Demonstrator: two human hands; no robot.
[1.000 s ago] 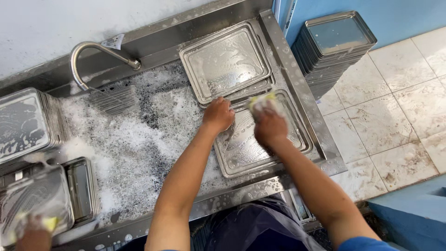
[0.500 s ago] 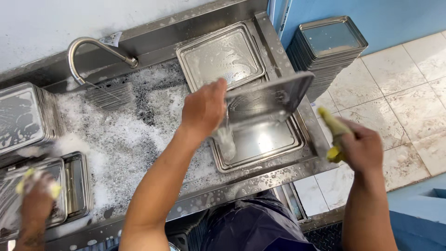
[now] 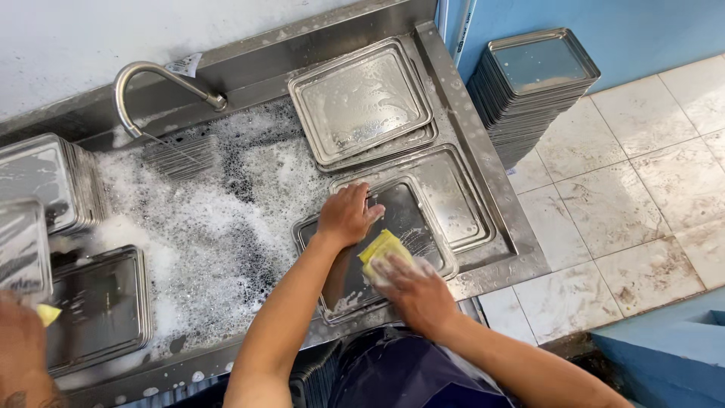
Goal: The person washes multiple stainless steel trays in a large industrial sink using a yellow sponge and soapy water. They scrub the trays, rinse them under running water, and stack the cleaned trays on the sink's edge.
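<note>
Left hand just left of frame centre, forearm slanting up from the bottom edge, palm down and fingers spread flat on the upturned rectangular steel tray, pinning it. Right hand below centre, arm entering from the lower right, fingers curled tight around a yellow sponge pressed onto that tray's dark wet surface. Tray lying tilted across the right part of the foamy steel sink, overlapping another soapy tray. Further up, more soapy trays; upper left, curved tap; upper right, stack of clean trays on the tiled floor. Lower left, another person's hand by a second yellow sponge.
</note>
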